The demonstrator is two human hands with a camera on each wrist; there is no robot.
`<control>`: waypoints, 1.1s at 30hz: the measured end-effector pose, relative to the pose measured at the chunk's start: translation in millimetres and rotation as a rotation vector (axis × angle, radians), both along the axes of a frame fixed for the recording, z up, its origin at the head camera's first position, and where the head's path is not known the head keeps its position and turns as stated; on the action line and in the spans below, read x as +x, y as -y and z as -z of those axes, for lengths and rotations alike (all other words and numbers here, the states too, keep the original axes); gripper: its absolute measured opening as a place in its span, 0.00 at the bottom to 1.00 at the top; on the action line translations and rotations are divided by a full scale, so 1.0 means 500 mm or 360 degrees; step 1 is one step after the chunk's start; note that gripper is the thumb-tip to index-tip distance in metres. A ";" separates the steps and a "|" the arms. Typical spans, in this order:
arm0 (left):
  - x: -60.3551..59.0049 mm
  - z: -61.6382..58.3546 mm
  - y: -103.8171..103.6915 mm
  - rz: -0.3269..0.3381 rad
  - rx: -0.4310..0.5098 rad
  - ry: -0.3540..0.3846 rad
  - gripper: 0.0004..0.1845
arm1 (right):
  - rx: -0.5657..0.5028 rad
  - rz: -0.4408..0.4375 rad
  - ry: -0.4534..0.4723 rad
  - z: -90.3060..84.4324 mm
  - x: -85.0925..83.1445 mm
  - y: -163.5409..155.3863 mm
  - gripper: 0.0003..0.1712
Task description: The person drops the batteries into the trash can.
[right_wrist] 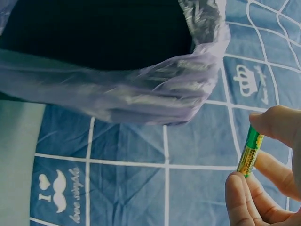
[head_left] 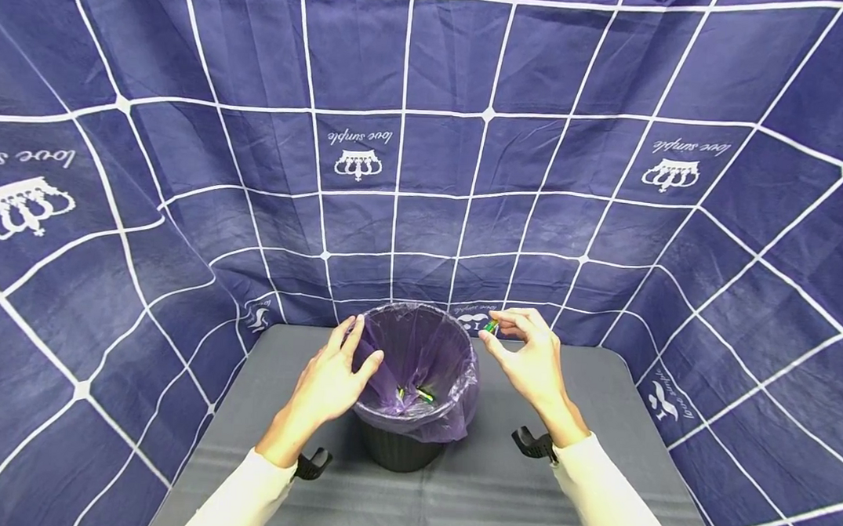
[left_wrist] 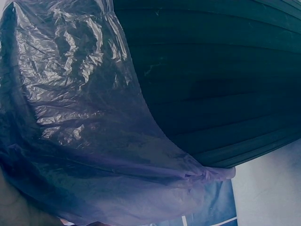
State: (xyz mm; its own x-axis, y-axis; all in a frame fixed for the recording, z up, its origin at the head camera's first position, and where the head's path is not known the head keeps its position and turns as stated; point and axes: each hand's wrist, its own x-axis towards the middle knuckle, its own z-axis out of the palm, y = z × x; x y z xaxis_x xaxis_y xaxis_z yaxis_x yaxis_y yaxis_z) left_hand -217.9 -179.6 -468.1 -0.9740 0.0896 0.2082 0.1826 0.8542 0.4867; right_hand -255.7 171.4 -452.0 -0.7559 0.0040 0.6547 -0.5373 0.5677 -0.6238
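My right hand (head_left: 533,358) pinches a small green-and-gold battery (right_wrist: 250,150) between thumb and fingertips. It holds the battery just outside the right rim of a dark bin (head_left: 402,449), which is lined with a thin purple plastic bag (head_left: 466,406). At the bin's left rim is my left hand (head_left: 328,377), fingers extended along the edge and thumb over the opening. Two green pieces, which look like batteries (head_left: 425,394), lie at the bottom of the bag. In the left wrist view, bag film (left_wrist: 94,141) and the ribbed bin wall (left_wrist: 221,80) fill most of the picture.
The bin stands on a grey surface (head_left: 482,501). A dark blue cloth (head_left: 440,154) with white grid lines and printed crowns hangs behind it and along both sides. Black straps (head_left: 534,443) sit on both wrists.
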 end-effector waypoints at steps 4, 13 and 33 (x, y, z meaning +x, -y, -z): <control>-0.001 -0.001 -0.001 0.0001 -0.0006 0.0001 0.46 | -0.0010 -0.0030 -0.0008 -0.018 0.001 0.014 0.22; -0.003 -0.002 0.001 -0.0007 0.0000 -0.0006 0.46 | -0.0033 -0.0110 0.0018 -0.061 0.005 0.050 0.22; 0.001 -0.003 0.002 0.0009 -0.0031 0.0018 0.47 | -0.0008 -0.0234 0.0130 -0.118 -0.012 0.144 0.20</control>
State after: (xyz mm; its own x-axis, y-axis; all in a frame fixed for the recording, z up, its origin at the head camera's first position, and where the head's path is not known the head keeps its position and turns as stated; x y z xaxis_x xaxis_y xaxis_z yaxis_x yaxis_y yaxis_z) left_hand -217.5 -180.4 -466.5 -0.9757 0.0990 0.1953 0.1820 0.8624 0.4723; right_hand -261.9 99.3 -392.9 -0.7992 -0.1075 0.5914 -0.5617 0.4837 -0.6712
